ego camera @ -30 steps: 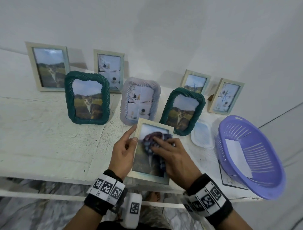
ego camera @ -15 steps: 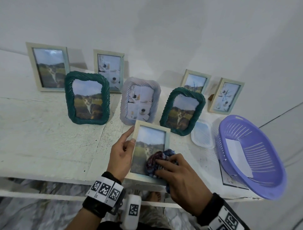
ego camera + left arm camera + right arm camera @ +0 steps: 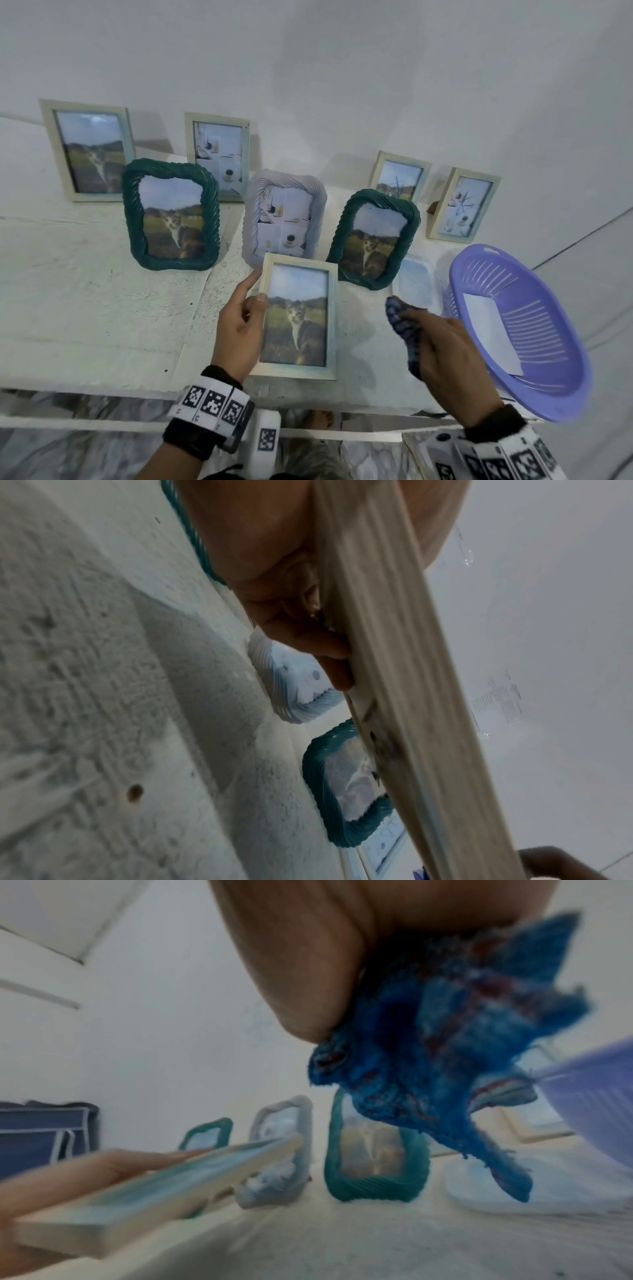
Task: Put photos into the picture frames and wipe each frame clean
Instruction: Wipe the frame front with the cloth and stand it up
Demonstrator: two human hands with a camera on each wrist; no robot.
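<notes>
Your left hand (image 3: 239,329) grips the pale wooden picture frame (image 3: 297,317) by its left edge, thumb on the front rim and fingers behind, holding the cat photo face up above the white table (image 3: 85,301). Your right hand (image 3: 448,359), well clear of the frame to its right, clutches the blue cloth (image 3: 404,329) in curled fingers beside the purple basket (image 3: 534,329).

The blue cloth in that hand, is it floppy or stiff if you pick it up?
Probably floppy: the blue cloth hangs in crumpled folds from the right hand, with a loose tail drooping below. It looks fuzzy, so likely soft and easy to grip. It seems light, since a few fingers hold it up.
</notes>
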